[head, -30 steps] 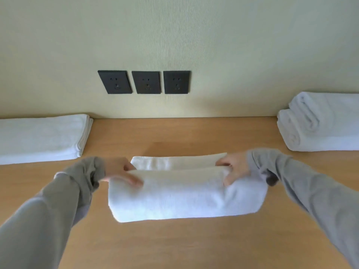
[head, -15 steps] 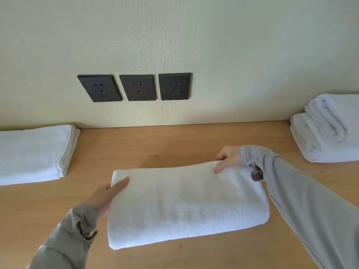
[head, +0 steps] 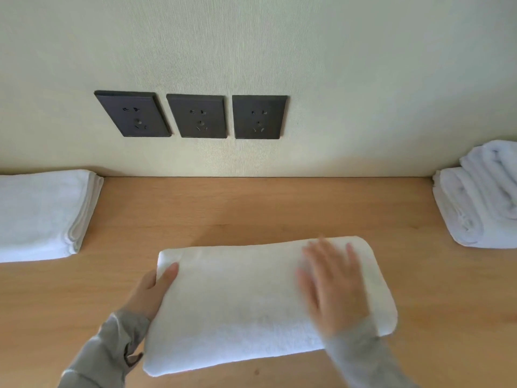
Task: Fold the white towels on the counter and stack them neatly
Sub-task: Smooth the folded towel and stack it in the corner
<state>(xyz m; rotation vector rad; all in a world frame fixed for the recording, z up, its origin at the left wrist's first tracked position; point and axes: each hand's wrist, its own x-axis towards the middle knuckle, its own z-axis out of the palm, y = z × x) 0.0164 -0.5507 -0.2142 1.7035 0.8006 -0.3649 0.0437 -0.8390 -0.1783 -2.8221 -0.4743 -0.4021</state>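
Lower centre of frame: folded white towel (head: 251,303) lies flat on the wood counter (head: 251,208). It's a thick rectangle, long side running left-right and slightly tilted, with the right end higher in frame. The fold edge toward the bottom of frame is rounded.

L hand (head: 148,292) is at the towel's left end, coming in from lower left in a grey sleeve (head: 106,354). One straight digit (head: 171,271) rests on top of the towel near its upper-left corner. The other fingers are hidden by the cloth, so can't tell if it's gripping the end or just resting against it.

R hand (head: 333,287) is palm-down on the towel's right half, fingers straight and spread, lying flat on the cloth w/ nothing held. It's motion-blurred, so finger detail is soft. The wrist and grey cuff (head: 361,357) cross the towel's lower-right edge.

Left edge of frame, mid height: flat stack of folded white towels (head: 42,214) on the counter against the wall, layered edges facing centre. It's well apart from the towel under the hands.

Right edge of frame, mid height: pile of rolled white towels (head: 481,197), one roll on top of another, partly cut off by the frame. Also well apart from the centre towel.

Upper centre-left: three dark outlet plates (head: 200,116) in a row on the pale textured wall (head: 335,65), above the counter's back edge. Bare wood shows between the centre towel and both side piles.
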